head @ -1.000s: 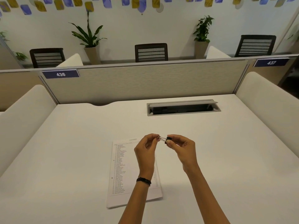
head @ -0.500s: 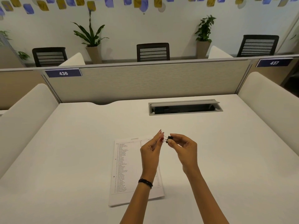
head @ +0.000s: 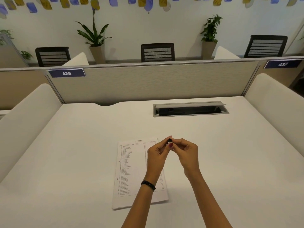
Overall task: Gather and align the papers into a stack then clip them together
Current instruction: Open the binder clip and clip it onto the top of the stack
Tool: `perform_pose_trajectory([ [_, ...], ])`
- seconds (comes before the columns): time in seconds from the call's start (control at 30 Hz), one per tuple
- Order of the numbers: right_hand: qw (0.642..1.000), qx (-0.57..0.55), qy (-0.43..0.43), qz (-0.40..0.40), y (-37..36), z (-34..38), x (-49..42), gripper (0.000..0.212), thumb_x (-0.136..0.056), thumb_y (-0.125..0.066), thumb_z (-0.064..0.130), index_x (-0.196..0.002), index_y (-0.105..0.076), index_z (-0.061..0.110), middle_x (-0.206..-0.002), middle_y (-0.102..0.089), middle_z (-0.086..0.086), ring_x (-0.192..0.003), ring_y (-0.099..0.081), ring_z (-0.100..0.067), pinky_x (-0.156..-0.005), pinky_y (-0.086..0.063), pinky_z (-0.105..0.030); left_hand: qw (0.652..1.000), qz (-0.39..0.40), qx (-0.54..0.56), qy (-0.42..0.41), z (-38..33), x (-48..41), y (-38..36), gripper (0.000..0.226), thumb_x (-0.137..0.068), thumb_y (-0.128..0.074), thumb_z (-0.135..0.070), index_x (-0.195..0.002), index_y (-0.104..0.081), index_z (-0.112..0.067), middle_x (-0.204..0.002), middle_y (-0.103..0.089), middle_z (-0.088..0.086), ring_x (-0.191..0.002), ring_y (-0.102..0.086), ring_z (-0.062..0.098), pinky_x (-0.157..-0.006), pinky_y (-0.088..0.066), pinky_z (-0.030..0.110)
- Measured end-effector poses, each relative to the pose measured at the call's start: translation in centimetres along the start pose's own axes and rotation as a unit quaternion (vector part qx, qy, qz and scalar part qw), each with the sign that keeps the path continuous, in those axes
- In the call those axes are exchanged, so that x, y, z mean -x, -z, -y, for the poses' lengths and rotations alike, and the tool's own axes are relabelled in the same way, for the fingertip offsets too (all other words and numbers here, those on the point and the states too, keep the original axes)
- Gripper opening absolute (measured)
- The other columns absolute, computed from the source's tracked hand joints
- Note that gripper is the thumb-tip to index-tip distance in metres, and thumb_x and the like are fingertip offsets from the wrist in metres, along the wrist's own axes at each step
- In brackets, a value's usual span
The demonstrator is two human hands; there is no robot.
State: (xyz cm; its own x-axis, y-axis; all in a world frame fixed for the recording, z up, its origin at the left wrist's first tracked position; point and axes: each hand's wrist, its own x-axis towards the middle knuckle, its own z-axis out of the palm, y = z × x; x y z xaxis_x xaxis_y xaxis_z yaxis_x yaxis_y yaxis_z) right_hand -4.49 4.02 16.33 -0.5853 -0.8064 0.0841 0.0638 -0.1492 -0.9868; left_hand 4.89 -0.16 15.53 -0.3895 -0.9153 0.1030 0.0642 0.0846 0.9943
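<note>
While the papers (head: 133,170) lie flat on the white desk (head: 74,153), gathered into one squared stack with only a sliver of lower sheets showing at the near edge, the clip has not yet gone onto them, so the step in hand looks like readying the clip rather than aligning. Moving rightward, the left hand (head: 157,156), with a dark band at its wrist, is raised above the right part of the stack, its fingertips pinched together on the small black clip (head: 169,141). Just beside it, the right hand (head: 187,153) meets the left at the same spot, its thumb and forefinger closed on the clip's lower part; whether the wire handles are folded out or back is too small to tell. Both hands therefore hold the clip in the air, apart from the paper. Judging from this, the next move calls for squeezing the handles to spread the clip's mouth, freeing one hand to steady the stack, and sliding the open mouth over an edge or corner without shifting the sheets out of line.
</note>
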Motion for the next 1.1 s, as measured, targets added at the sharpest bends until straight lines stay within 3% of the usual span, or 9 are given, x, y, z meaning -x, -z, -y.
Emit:
perform_pose_trajectory([
  [0.13, 0.999, 0.01, 0.003, 0.033, -0.3, -0.4, 0.0, 0.019, -0.079, -0.065, 0.0, -0.095, -0.072, 0.008, -0.091, -0.073, -0.007, -0.089, -0.069, -0.02, -0.079, -0.057, -0.028, 1.0, -0.024, 0.002, -0.004, 0.3, -0.2, 0.3, 0.024, -0.087, -0.059, -0.016, -0.107, -0.065, -0.028, -0.106, -0.07, -0.006, -0.103, -0.064, 0.003, -0.087, -0.05, 0.014],
  [0.23, 0.998, 0.013, -0.008, 0.061, -0.3, -0.4, -0.1, 0.02, -0.082, -0.062, -0.001, -0.095, -0.072, 0.01, -0.093, -0.073, -0.006, -0.09, -0.069, -0.019, -0.081, -0.056, -0.028, 1.0, -0.028, 0.009, 0.001, 0.3, -0.4, 0.8, 0.023, -0.088, -0.058, -0.017, -0.095, -0.068, -0.036, -0.091, -0.073, -0.018, -0.098, -0.066, 0.004, -0.083, -0.052, 0.014],
  [0.33, 0.995, 0.028, -0.017, 0.092, -0.3, -0.5, -0.3, 0.026, -0.084, -0.058, -0.003, -0.097, -0.071, 0.015, -0.098, -0.072, -0.001, -0.094, -0.068, -0.016, -0.083, -0.056, -0.027, 0.999, -0.041, 0.0, 0.009, 0.6, -0.5, 1.0, 0.024, -0.087, -0.059, -0.019, -0.09, -0.069, -0.041, -0.087, -0.074, -0.018, -0.096, -0.067, 0.006, -0.084, -0.053, 0.019],
  [0.47, 0.992, 0.056, -0.025, 0.111, -0.3, -0.7, -0.6, 0.029, -0.084, -0.059, 0.0, -0.101, -0.07, 0.021, -0.102, -0.071, 0.006, -0.098, -0.067, -0.011, -0.086, -0.054, -0.024, 0.998, -0.055, -0.005, 0.018, 1.0, -1.0, 1.4, 0.017, -0.087, -0.06, -0.022, -0.094, -0.07, -0.034, -0.095, -0.073, -0.007, -0.096, -0.068, 0.01, -0.089, -0.054, 0.03],
  [0.73, 0.989, 0.071, -0.055, 0.121, -0.4, -1.5, -1.0, 0.025, -0.084, -0.063, 0.013, -0.106, -0.067, 0.025, -0.102, -0.071, 0.007, -0.094, -0.067, -0.011, -0.087, -0.054, -0.03, 0.993, -0.107, 0.014, 0.055, 1.4, -1.2, 1.7, 0.016, -0.087, -0.06, -0.018, -0.093, -0.071, -0.029, -0.097, -0.073, -0.006, -0.097, -0.066, 0.008, -0.093, -0.051, 0.029],
  [0.8, 0.989, 0.077, -0.068, 0.107, -0.6, -1.8, -1.1, 0.026, -0.082, -0.066, 0.019, -0.107, -0.064, 0.025, -0.097, -0.069, 0.005, -0.089, -0.068, -0.013, -0.085, -0.055, -0.031, 0.992, -0.109, 0.021, 0.06, 1.5, -1.2, 1.7, 0.018, -0.086, -0.061, -0.021, -0.092, -0.07, -0.035, -0.1, -0.072, -0.008, -0.103, -0.064, 0.007, -0.096, -0.049, 0.027],
  [0.9, 0.987, 0.067, -0.08, 0.121, -0.7, -2.1, -1.4, 0.025, -0.081, -0.068, 0.022, -0.105, -0.067, 0.024, -0.102, -0.071, 0.004, -0.09, -0.069, -0.015, -0.084, -0.056, -0.03, 0.992, -0.1, 0.015, 0.069, 1.7, -1.3, 1.8, 0.024, -0.087, -0.059, -0.023, -0.108, -0.067, -0.033, -0.12, -0.066, -0.003, -0.118, -0.055, 0.009, -0.103, -0.042, 0.027],
  [1.0, 0.987, 0.056, -0.086, 0.126, -0.9, -2.3, -1.6, 0.021, -0.079, -0.069, 0.02, -0.1, -0.069, 0.024, -0.101, -0.072, 0.001, -0.089, -0.069, -0.017, -0.08, -0.057, -0.028, 0.992, -0.097, 0.011, 0.077, 1.8, -1.5, 2.1, 0.026, -0.089, -0.057, -0.022, -0.111, -0.063, -0.034, -0.127, -0.061, -0.001, -0.122, -0.05, 0.01, -0.1, -0.039, 0.022],
  [1.1, 0.985, 0.05, -0.095, 0.133, -1.3, -2.6, -1.9, 0.02, -0.079, -0.07, 0.018, -0.098, -0.07, 0.022, -0.1, -0.073, -0.002, -0.088, -0.07, -0.018, -0.077, -0.057, -0.026, 0.992, -0.095, 0.006, 0.083, 2.3, -1.7, 2.8, 0.027, -0.089, -0.056, -0.023, -0.112, -0.063, -0.036, -0.132, -0.057, 0.0, -0.127, -0.047, 0.013, -0.107, -0.037, 0.029],
])
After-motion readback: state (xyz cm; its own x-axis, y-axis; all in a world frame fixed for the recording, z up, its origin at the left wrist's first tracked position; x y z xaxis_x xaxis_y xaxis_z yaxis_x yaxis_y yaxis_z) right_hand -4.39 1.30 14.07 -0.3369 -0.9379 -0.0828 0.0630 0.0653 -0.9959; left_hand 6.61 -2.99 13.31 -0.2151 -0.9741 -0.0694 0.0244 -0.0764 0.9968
